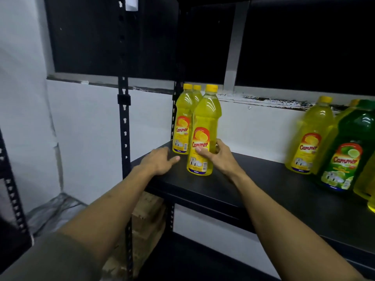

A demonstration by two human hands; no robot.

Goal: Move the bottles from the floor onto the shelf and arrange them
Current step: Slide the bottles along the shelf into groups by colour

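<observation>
On the black shelf [253,191] three yellow bottles with yellow caps stand at the left end. My right hand [218,157] is wrapped around the front yellow bottle [205,126], which stands upright on the shelf. Behind it stand a second yellow bottle [181,122] and a third [197,93], mostly hidden. My left hand [159,161] rests on the shelf's left edge, fingers loosely spread, holding nothing, just left of the front bottle. At the right stand another yellow bottle [310,136] and a green bottle [349,151].
A black slotted upright post [124,122] stands at the shelf's left front corner. More yellow bottles [367,179] are cut off at the right edge. Cardboard boxes [146,218] sit under the shelf. A second rack post [12,189] stands at far left.
</observation>
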